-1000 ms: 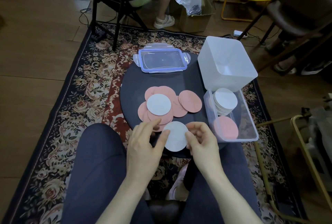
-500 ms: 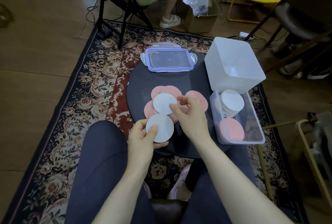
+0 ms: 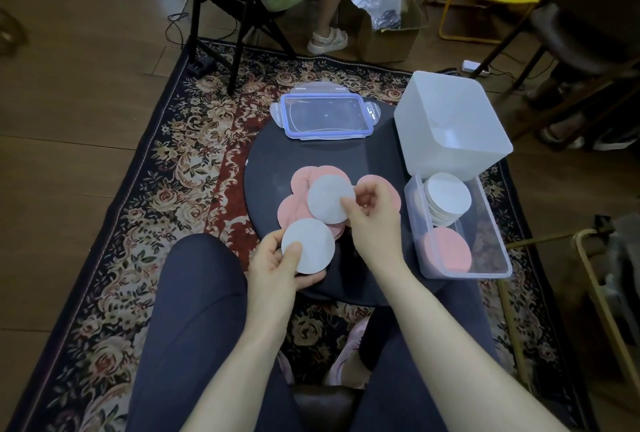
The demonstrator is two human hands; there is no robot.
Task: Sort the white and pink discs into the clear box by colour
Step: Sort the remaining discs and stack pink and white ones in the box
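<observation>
My left hand holds a white disc by its near edge, above the front of the round dark table. My right hand pinches the right edge of a second white disc, which lies tilted over a pile of pink discs. To the right stands the clear box. It holds a stack of white discs at its far end and pink discs at its near end.
A clear lid with a blue rim lies at the table's far edge. A white tub stands behind the clear box. A seated person's chair, a cardboard box and a metal frame surround the patterned rug.
My left hand took over the first white disc and drew it left. My right hand let go of it, reached forward to the pile and pinched the second white disc, lifting its edge.
</observation>
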